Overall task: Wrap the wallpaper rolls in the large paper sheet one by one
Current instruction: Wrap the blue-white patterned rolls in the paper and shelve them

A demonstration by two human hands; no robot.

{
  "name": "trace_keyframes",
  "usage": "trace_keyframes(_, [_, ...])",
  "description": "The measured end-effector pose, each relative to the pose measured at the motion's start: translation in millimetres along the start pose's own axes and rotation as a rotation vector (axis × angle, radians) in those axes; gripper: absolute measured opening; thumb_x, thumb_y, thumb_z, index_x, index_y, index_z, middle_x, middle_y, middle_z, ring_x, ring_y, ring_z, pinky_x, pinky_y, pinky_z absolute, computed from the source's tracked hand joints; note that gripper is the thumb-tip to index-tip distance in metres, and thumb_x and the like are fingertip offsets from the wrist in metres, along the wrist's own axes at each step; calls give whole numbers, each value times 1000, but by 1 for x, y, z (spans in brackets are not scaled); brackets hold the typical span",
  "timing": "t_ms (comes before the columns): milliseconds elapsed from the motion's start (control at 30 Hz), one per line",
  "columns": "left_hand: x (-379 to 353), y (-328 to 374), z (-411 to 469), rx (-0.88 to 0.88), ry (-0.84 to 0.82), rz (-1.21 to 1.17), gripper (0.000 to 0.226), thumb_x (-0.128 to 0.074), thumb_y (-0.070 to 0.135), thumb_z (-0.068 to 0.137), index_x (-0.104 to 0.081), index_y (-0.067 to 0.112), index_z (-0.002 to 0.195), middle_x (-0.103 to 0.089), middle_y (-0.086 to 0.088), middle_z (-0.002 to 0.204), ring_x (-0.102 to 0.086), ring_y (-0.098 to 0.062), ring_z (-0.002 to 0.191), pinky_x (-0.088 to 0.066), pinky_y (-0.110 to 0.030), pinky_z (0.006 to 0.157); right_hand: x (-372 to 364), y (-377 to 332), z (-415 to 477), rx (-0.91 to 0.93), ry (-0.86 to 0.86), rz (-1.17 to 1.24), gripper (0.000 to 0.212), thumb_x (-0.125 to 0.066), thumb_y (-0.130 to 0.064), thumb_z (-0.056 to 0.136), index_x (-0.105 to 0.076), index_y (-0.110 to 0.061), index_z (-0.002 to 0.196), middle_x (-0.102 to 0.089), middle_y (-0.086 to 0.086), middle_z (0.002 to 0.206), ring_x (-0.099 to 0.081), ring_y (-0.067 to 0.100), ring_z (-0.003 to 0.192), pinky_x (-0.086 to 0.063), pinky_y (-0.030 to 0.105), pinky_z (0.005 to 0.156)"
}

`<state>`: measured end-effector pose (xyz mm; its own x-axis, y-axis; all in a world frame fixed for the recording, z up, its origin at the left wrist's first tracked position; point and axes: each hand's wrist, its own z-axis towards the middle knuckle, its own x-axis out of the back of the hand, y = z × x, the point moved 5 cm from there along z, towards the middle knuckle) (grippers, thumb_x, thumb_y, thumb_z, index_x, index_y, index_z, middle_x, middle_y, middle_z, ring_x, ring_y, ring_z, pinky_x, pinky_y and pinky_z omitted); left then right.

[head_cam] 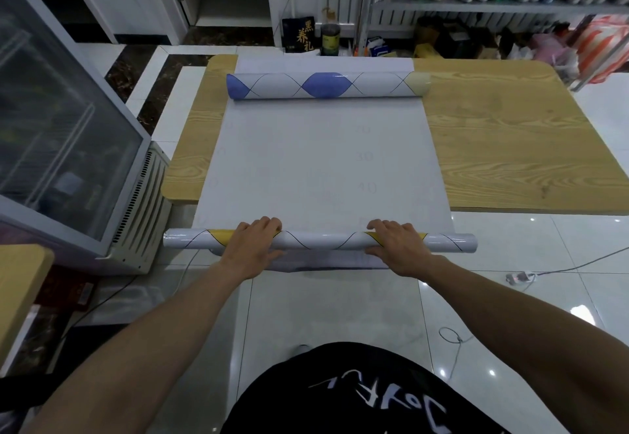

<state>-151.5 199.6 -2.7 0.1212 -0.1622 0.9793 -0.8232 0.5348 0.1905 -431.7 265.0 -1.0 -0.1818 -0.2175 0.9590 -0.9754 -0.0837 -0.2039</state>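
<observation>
Pale wood-grain table [510, 147] fills the middle of the room, standing on a glossy white tiled floor [510, 297]. A large, pale grey paper sheet [306, 168] lies flat along the table from 12 o'clock towards 6 o'clock, and its near end hangs past the table's near edge.

At 12 o'clock, the far roll [326, 85] of wallpaper lies crosswise on the sheet near its far end. It is white with thin dark crossing lines, blue diamond shapes and a pale yellow patch at its right end. No hand touches it.

At the centre, just past the table's near edge, the near roll [320, 241] lies crosswise on the overhanging end of the sheet. It is white with yellow diamonds and sticks out beyond the sheet on both sides. The left hand [253, 244] grips it left of the middle, fingers curled over the top and thumb on the near side. The right hand [398, 246] grips it right of the middle in the same way. A fold of the sheet shows just below the roll, between the two hands.

At 9 o'clock stands a glass-fronted cooler [61, 134]. At 1 o'clock a metal shelf [493, 4] carries cans and bottles. A black box [299, 35] with gold characters sits on the floor at 12 o'clock. At 4 o'clock a power strip [519, 277] lies on the tiles. At 6 o'clock is the person's black shirt [357, 392] with white lettering.
</observation>
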Motion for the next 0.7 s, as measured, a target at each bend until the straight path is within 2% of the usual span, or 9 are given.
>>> trace_keyframes(67, [-1, -1, 2, -12, 7, 28, 26, -61, 36, 87, -52, 17, 104, -55, 0, 98, -56, -25, 87, -33, -33, 73, -1, 0, 0, 2, -35, -32, 41, -48, -48, 94, -46, -19, 123, -58, 0, 113, -53, 23, 106, -35, 36, 88])
trace_keyframes(133, [-4, -3, 4, -15, 1, 39, 24, -57, 37, 90, -53, 19, 105, -55, 1, 101, -53, -22, 90, -33, -32, 74, -3, 1, 0, 2, -63, -26, 44, -51, -50, 91, -46, -19, 123, -57, -1, 116, -52, 22, 108, -34, 37, 91])
trace_keyframes(233, [-7, -5, 5, -7, -16, 19, 27, -51, 39, 94, -55, 18, 110, -54, 1, 108, -50, -21, 98, -36, -33, 79, -3, 3, 2, 25, -56, -22, 54, -63, -50, 83, -47, -19, 125, -52, 0, 119, -48, 23, 110, -34, 37, 91])
trace_keyframes(333, [-8, -5, 6, 0, -44, 20, 32, -49, 43, 94, -54, 19, 115, -53, 1, 111, -49, -20, 101, -36, -33, 82, 1, 3, 6, 19, 2, -36, 51, -69, -45, 81, -55, -14, 120, -52, 6, 115, -47, 26, 107, -36, 36, 85])
trace_keyframes(500, [-4, -6, 6, 20, -37, -34, 56, -67, 49, 80, -50, 17, 123, -56, 1, 114, -53, -23, 102, -37, -36, 84, 0, 4, 10, 1, 0, -3, 49, -62, -45, 87, -54, -14, 125, -54, 6, 115, -49, 27, 109, -36, 37, 86])
trace_keyframes(600, [-2, -6, 10, 13, -12, -17, 39, -65, 41, 84, -51, 18, 112, -57, 1, 104, -55, -23, 94, -35, -33, 78, 0, 6, 11, -5, -10, 7, 49, -55, -48, 91, -47, -19, 130, -57, 2, 117, -51, 24, 109, -35, 36, 86])
trace_keyframes(700, [-5, -9, 12, -9, -13, -12, 29, -58, 39, 90, -54, 18, 110, -55, 2, 106, -53, -20, 93, -37, -32, 81, -1, 8, 12, 2, -49, -14, 47, -51, -50, 92, -47, -20, 127, -58, 0, 118, -52, 22, 108, -35, 35, 89])
